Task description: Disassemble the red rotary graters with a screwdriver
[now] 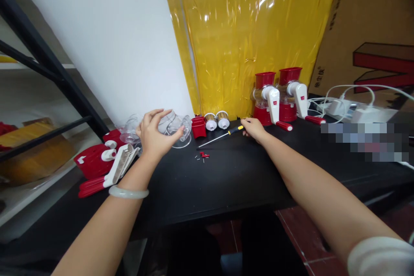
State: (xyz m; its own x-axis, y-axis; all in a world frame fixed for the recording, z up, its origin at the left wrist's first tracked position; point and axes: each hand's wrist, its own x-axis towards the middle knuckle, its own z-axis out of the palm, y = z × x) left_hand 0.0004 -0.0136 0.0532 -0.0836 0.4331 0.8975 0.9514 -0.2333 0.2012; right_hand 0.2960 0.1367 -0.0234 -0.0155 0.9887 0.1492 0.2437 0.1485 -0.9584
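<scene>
Fingertips (245,132) of a worker's right hand (255,130) bunch closely at the butt end of a yellow-and-black screwdriver (234,130); whether they have closed around the handle or merely touch it cannot be told. The tool lies to the left of that hand, which is clearly the nearer of the two, its long axis slanting from the grip down toward the worker and leftward, so that the tip points away from the right hand. Just below the tip, a small red part (204,155) and several tiny metal pieces (203,160) are scattered on the black table (207,189). Across from it, the left hand (154,133), with a pale bracelet (128,192) at the wrist, spreads thumb and fingers wide in front of a clear plastic housing (177,126); contact there is unclear. Between the hands, near the back edge, a red hopper (199,127) stands beside two metal drums (217,120) with white ends. To the left lie red bases (93,161) and white cranks (118,166) with red handles. Two assembled crank machines (262,115) stand side by side beyond the right hand, before a yellow-wrapped panel (233,43), with white cables (349,88) farther right
</scene>
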